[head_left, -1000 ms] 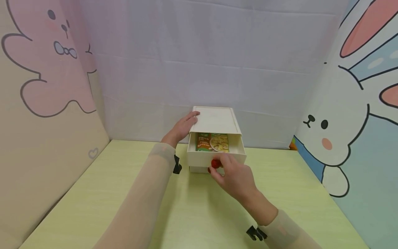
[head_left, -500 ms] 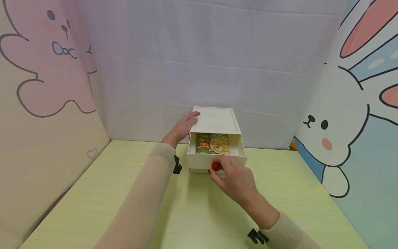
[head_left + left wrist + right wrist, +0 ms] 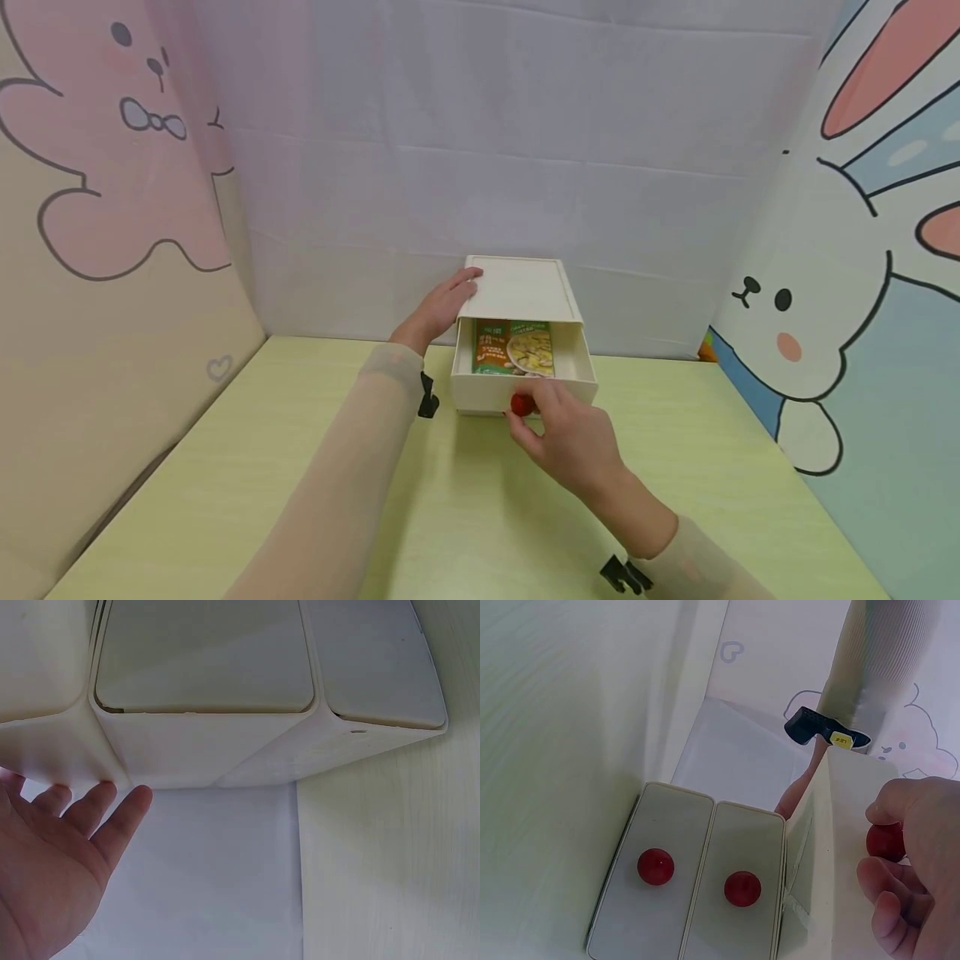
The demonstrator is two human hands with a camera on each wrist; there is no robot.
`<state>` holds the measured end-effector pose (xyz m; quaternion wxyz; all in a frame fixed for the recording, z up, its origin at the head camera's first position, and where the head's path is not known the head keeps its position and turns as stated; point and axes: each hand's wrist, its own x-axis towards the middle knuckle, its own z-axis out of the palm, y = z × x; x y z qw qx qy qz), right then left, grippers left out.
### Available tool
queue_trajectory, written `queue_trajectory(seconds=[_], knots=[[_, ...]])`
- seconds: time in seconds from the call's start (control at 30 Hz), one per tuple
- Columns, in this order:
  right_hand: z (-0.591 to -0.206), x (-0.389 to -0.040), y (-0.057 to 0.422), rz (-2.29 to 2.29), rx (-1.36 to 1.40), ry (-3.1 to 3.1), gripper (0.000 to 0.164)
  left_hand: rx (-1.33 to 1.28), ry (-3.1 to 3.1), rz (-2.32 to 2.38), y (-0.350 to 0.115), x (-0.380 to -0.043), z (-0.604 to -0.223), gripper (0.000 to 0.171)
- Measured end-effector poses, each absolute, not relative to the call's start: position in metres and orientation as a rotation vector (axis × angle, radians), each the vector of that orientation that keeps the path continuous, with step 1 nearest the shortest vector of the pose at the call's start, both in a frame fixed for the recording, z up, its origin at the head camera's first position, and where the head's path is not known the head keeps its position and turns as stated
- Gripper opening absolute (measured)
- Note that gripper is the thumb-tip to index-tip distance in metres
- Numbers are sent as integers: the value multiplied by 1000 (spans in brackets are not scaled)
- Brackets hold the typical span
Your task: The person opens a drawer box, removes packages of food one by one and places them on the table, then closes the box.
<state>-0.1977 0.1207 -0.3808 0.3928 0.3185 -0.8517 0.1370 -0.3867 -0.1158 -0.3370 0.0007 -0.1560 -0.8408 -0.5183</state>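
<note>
A white drawer unit [image 3: 522, 287] stands at the back of the table with its top drawer [image 3: 480, 393] pulled out. My right hand [image 3: 576, 437] pinches the red round knob [image 3: 885, 842] on that drawer's front between thumb and fingers. Inside the drawer lies a brown and green food packet [image 3: 517, 347] with a picture of a dish on it. My left hand [image 3: 438, 308] rests against the unit's left upper edge. Its extended fingers [image 3: 124, 821] show beside the unit in the left wrist view.
Two lower drawers are closed, each with a red knob [image 3: 742, 889]. The unit stands on a pale green table [image 3: 450, 517]. A white cloth [image 3: 337, 208] hangs close behind it, and printed cartoon panels [image 3: 817, 333] flank the table.
The top drawer has slid a little farther out toward me, with my right hand holding its knob. More of the packet shows. The left hand stays where it was.
</note>
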Motion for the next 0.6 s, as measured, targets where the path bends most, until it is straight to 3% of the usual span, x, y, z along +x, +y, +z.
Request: queue_trajectory(seconds=[0.6], knots=[[-383,-191,123,367,825,-2168,37,-481,-2637,-1636,-115,-384,-335,56]])
